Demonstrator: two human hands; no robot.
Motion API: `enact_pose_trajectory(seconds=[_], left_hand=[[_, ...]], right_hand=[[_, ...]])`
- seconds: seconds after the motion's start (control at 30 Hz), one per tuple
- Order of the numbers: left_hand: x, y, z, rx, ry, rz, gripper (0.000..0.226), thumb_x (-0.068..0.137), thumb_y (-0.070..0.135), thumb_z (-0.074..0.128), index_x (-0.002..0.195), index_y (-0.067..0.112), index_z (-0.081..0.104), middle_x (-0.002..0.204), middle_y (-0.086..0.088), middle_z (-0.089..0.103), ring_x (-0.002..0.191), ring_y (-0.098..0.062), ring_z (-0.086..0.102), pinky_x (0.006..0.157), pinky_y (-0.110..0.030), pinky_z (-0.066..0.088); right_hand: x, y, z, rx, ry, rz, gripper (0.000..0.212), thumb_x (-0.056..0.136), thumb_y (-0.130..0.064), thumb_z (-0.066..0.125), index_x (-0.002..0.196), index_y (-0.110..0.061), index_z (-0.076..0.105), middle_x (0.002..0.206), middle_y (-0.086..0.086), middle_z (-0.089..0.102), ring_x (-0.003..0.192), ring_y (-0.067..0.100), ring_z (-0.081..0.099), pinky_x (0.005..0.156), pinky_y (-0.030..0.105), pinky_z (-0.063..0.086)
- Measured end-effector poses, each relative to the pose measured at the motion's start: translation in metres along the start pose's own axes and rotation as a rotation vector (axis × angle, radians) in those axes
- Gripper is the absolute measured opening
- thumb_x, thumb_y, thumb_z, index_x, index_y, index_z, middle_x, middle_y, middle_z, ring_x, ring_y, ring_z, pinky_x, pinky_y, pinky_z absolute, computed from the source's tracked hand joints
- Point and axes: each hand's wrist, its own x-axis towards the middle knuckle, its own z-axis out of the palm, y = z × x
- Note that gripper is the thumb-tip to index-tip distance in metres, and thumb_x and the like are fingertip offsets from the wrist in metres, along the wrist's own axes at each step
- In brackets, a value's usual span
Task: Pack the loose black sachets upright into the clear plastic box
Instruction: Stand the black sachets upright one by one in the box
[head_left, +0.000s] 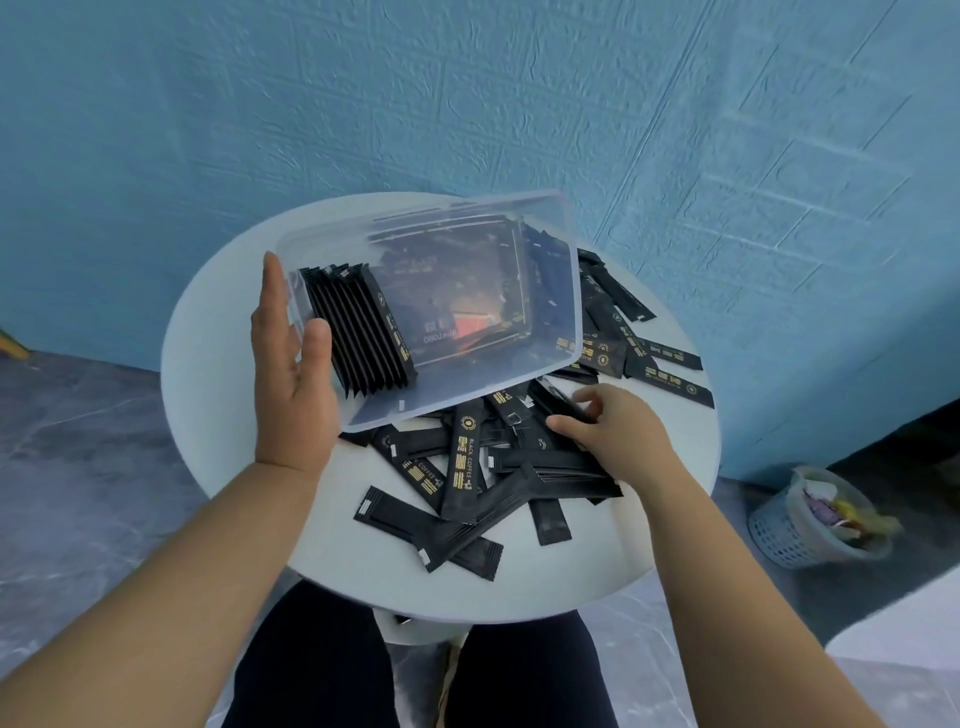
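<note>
Left hand (291, 364) pinches the tilted clear plastic box (467, 205), right hand (618, 431) grips loose sachets (462, 467); more tilt, the packed row (358, 332) could slump!

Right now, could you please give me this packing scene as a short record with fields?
box: clear plastic box, tilted over the loose pile
packed: row of sachets standing on edge at the end by the left hand
loose: black sachets piled on the white round table
left hand: grips the box's end wall, thumb inside
right hand: on the pile, fingers curled; grip unclear
floor: basket to the right
</note>
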Motion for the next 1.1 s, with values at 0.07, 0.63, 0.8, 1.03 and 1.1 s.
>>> enact_pose_trajectory(seconds=[0.07,0.63,0.8,1.03,1.1], left_hand=[[0.0,0.001,0.0,0.005,-0.003,0.009,0.052,0.101,0.018,0.032,0.145,0.02,0.003,0.137,0.031,0.015,0.125,0.026,0.016,0.103,0.0,0.015],[0.0,-0.004,0.0,-0.003,0.005,-0.005,0.053,0.1,0.027,0.032,0.145,0.024,0.004,0.138,0.035,0.013,0.13,0.022,0.011,0.11,-0.008,0.01],[-0.001,-0.003,0.001,0.004,0.009,0.0,0.055,0.101,0.024,0.031,0.148,0.015,0.005,0.138,0.032,0.012,0.13,0.022,0.011,0.107,-0.004,0.01],[-0.001,-0.002,0.0,-0.016,0.013,0.0,0.055,0.1,0.027,0.032,0.147,0.018,0.004,0.138,0.032,0.013,0.139,0.005,0.012,0.114,-0.014,0.009],[-0.001,-0.003,0.001,-0.016,0.006,0.0,0.056,0.101,0.024,0.032,0.149,0.012,0.005,0.139,0.029,0.013,0.13,0.021,0.013,0.108,-0.006,0.011]], right_hand=[[0.001,0.003,-0.004,-0.003,-0.022,0.022,0.047,0.081,-0.042,0.068,0.119,-0.016,0.056,0.109,0.001,0.063,0.097,0.018,0.057,0.078,0.027,0.041],[-0.004,0.016,-0.017,-0.145,0.063,0.015,0.018,0.091,-0.021,0.049,0.083,-0.005,0.047,0.066,0.004,0.046,0.066,0.026,0.047,0.046,0.028,0.028],[-0.007,0.028,-0.021,-0.052,0.048,-0.013,0.015,0.092,-0.022,0.053,0.089,-0.009,0.049,0.067,-0.001,0.047,0.058,0.012,0.043,0.046,0.025,0.031],[-0.048,0.026,-0.039,0.383,0.056,-0.081,0.006,0.091,-0.021,0.058,0.097,-0.019,0.056,0.074,-0.002,0.056,0.06,0.008,0.049,0.052,0.018,0.039],[-0.06,0.022,-0.037,0.411,-0.049,-0.156,0.012,0.089,-0.018,0.062,0.096,-0.027,0.058,0.074,-0.005,0.06,0.06,0.008,0.054,0.055,0.014,0.045]])
